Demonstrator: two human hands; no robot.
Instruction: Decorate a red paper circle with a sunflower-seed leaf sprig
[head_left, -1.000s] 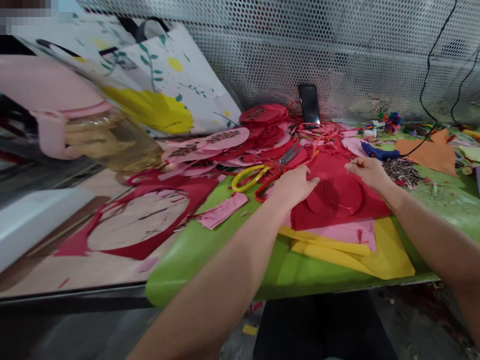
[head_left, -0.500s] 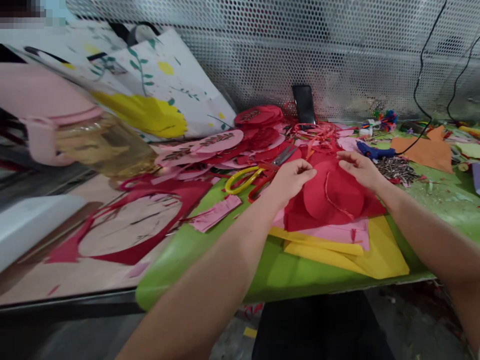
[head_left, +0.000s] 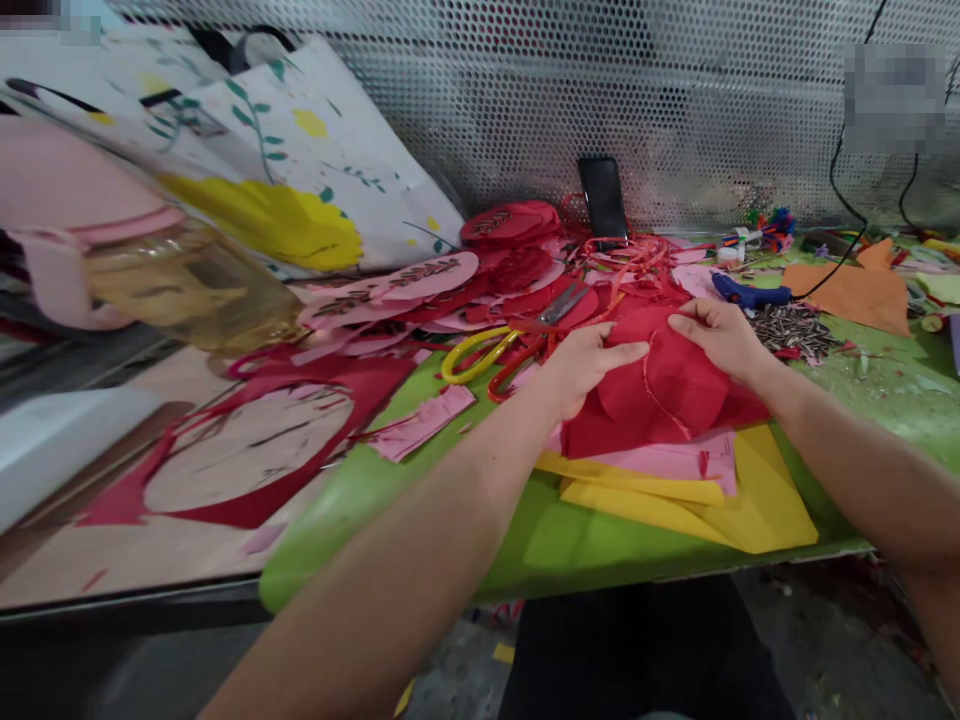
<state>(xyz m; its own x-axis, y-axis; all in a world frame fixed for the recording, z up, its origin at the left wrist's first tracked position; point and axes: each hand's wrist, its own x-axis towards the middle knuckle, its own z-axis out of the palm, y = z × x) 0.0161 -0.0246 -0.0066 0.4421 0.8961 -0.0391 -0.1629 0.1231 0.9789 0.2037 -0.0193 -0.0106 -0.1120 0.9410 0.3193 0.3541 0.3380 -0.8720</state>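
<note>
My left hand (head_left: pixel 583 362) pinches the left edge of a round red felt piece (head_left: pixel 671 385), and my right hand (head_left: pixel 716 335) pinches its upper right edge. The red piece is lifted and tilted up off a stack of red, pink (head_left: pixel 679 462) and yellow sheets (head_left: pixel 757 500) on the green table cover (head_left: pixel 420 520). A thin thread or wire curves across the red piece. Yellow-handled scissors (head_left: pixel 480 352) lie just left of my left hand.
Pink and red cut-outs (head_left: pixel 420 285) pile at the back left beside a printed tote bag (head_left: pixel 285 160). A phone (head_left: pixel 601 196) leans on the perforated metal wall. A blue glue gun (head_left: pixel 742 293), sunflower seeds (head_left: pixel 795 328) and orange felt (head_left: pixel 851 290) lie right. A pink-lidded bottle (head_left: pixel 150 270) looms at left.
The red round piece lay flat on the stack a second ago; both hands have since gripped its edges and raised it off the stack.
</note>
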